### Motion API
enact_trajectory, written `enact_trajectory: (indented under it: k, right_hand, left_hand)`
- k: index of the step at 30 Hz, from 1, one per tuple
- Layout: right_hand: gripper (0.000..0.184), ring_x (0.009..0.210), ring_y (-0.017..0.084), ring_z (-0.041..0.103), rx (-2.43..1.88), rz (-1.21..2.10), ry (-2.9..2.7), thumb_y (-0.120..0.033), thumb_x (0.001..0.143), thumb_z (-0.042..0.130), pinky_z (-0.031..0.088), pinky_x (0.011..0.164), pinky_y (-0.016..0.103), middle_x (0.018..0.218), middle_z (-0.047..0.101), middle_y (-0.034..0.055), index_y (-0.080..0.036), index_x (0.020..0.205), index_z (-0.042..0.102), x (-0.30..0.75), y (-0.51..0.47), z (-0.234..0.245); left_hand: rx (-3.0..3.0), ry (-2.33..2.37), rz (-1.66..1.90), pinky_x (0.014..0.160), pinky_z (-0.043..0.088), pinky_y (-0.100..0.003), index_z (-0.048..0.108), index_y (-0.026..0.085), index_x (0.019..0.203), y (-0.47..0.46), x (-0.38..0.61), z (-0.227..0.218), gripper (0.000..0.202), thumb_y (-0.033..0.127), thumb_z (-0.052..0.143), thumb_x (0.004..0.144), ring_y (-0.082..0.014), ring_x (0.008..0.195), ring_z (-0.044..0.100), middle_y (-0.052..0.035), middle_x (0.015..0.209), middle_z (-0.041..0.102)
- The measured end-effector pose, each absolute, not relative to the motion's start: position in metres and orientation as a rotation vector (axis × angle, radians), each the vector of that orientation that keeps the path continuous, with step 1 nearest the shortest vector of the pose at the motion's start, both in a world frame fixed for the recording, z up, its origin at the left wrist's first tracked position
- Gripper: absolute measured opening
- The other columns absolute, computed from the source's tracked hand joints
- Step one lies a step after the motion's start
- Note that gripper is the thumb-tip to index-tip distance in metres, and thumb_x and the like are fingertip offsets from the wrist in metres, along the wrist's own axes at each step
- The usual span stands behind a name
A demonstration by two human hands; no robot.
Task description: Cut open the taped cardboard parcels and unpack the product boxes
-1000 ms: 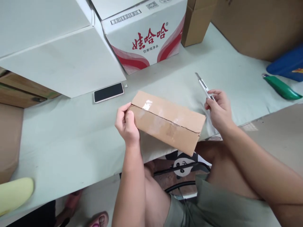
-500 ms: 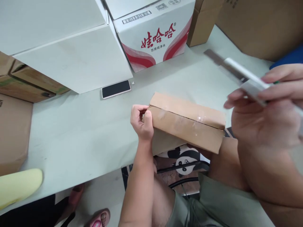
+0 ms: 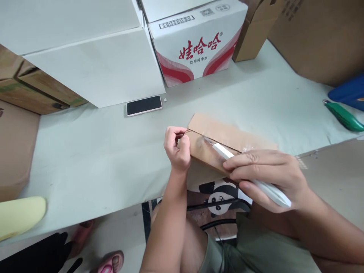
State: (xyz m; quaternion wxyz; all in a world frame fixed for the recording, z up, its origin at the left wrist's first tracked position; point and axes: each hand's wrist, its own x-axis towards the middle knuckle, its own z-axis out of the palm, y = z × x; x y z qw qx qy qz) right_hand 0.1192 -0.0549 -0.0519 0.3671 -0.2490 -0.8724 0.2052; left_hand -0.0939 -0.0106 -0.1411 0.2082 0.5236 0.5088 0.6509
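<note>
A small brown cardboard box (image 3: pixel 227 134), taped shut, lies at the near edge of the pale table (image 3: pixel 99 159). My left hand (image 3: pixel 178 148) is closed on the box's left end, fingers curled over its corner. My right hand (image 3: pixel 267 176) grips a white utility knife (image 3: pixel 250 176). Its blade tip rests on the box's top near the taped seam, just right of my left hand. My right hand covers the box's right front part.
A phone (image 3: pixel 144 105) lies face up behind the box. White cartons (image 3: pixel 85 64) and a red-printed carton (image 3: pixel 196 41) stand at the back, brown boxes (image 3: pixel 318 34) at the right. A green tool (image 3: pixel 342 117) and a blue object (image 3: pixel 348 91) lie far right. A pale yellow object (image 3: pixel 19 216) is at the lower left.
My right hand has swung the knife from beside the box, up close to the camera, then down onto the box's top. My left hand has kept its hold on the left end.
</note>
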Motion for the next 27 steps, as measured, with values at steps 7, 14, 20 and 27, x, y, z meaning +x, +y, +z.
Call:
enact_trajectory:
  k: [7, 14, 20, 27]
  right_hand:
    - [0.012, 0.081, 0.014, 0.078, -0.726, 0.463, -2.243, -0.012, 0.09, 0.061, 0.064, 0.075, 0.027, 0.102, 0.08, 0.0036, -0.023, 0.094, 0.065, 0.115, -0.056, -0.051]
    - [0.014, 0.075, 0.013, 0.074, -0.706, 0.515, -2.28, -0.01, 0.093, 0.057, 0.058, 0.067, 0.028, 0.098, 0.079, 0.0032, -0.022, 0.089, 0.062, 0.109, -0.053, -0.047]
    - [0.016, 0.076, 0.012, 0.071, -0.825, 0.51, -2.23, -0.008, 0.093, 0.055, 0.057, 0.069, 0.029, 0.097, 0.077, 0.0033, -0.021, 0.088, 0.061, 0.113, -0.065, -0.045]
    - [0.017, 0.059, 0.012, 0.057, -0.783, 0.36, -2.137, -0.004, 0.085, 0.053, 0.045, 0.055, 0.03, 0.081, 0.07, 0.0054, -0.02, 0.078, 0.056, 0.116, -0.069, -0.055]
  left_hand:
    - [1.437, 1.371, 1.851, 0.066, 0.049, -0.03, 0.062, 0.021, 0.086, -0.01, -0.093, -0.143, 0.008, 0.022, 0.054, 0.087, -0.0165, 0.074, 0.06, -0.0027, 0.081, 0.059]
    - [1.408, 1.384, 1.842, 0.065, 0.047, -0.028, 0.063, 0.02, 0.086, -0.01, -0.093, -0.142, 0.009, 0.022, 0.054, 0.085, -0.0156, 0.072, 0.059, -0.0031, 0.082, 0.06]
    - [1.388, 1.381, 1.839, 0.066, 0.048, -0.027, 0.064, 0.02, 0.085, -0.008, -0.092, -0.141, 0.01, 0.023, 0.055, 0.085, -0.015, 0.073, 0.059, -0.0026, 0.081, 0.062]
    - [1.351, 1.326, 1.88, 0.064, 0.046, -0.025, 0.066, 0.02, 0.083, -0.005, -0.091, -0.142, 0.009, 0.021, 0.057, 0.082, -0.0135, 0.07, 0.059, -0.0012, 0.078, 0.062]
